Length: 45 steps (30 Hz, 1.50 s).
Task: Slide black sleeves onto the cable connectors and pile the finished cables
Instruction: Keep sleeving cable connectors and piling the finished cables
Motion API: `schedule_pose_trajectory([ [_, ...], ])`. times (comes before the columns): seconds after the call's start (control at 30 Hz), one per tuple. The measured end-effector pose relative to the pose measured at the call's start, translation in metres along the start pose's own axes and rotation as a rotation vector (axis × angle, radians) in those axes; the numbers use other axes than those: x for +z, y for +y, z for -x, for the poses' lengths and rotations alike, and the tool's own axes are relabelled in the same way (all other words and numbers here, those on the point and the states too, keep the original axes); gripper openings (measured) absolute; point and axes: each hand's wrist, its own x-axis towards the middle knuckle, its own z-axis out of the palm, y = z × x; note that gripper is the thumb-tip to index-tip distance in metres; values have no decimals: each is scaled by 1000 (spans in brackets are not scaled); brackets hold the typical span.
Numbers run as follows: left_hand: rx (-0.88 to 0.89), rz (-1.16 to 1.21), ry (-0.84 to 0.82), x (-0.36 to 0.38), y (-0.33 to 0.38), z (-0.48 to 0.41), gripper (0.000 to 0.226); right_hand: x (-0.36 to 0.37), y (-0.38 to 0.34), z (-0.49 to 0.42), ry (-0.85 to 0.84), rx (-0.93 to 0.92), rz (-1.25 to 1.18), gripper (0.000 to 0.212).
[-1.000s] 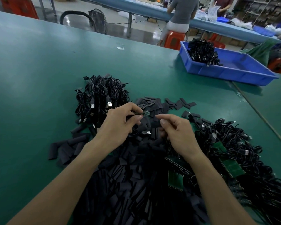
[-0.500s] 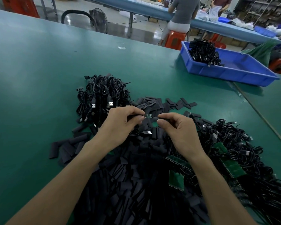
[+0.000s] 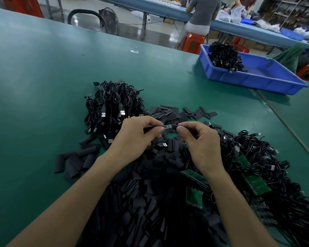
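Note:
My left hand (image 3: 137, 138) pinches a cable whose small green board connector (image 3: 167, 126) sticks out to the right. My right hand (image 3: 200, 139) pinches a black sleeve (image 3: 174, 126) whose open end meets the tip of that connector. Below both hands spreads a heap of loose black sleeves (image 3: 150, 202). A pile of coiled black cables (image 3: 114, 104) with USB plugs lies behind my left hand. Tangled black cables with green boards (image 3: 257, 175) lie to the right of my right hand.
A blue bin (image 3: 253, 77) holding more black cables stands at the back right of the green table (image 3: 43, 86). A seam runs across the table near the right edge. A person sits on an orange stool (image 3: 194, 41) at another bench behind.
My hands have come together and risen slightly. The sleeve in my right hand now meets the tip of the green connector held by my left hand.

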Motion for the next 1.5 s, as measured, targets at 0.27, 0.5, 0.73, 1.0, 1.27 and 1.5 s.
schedule_pose_trajectory([
  [0.27,11,-19,-1,2,-3,0,9,1,3,1,21,38,3,17],
  [0.5,-2,21,-26,1,-4,-1,16,-1,3,-1,-1,64,48,19],
  [0.73,-38,192,-106,-4,-8,-5,16,-11,1,-7,-157,68,-26,22],
  [1.0,-80,302,-134,-3,-9,-5,14,-7,-4,-6,-278,8,-122,23],
  [1.27,-154,168,-76,-1,-6,-3,17,0,-7,0,-169,-29,-210,33],
  [1.5,-264,185,-62,-2,-5,-3,26,-1,-6,1,-176,0,-237,25],
])
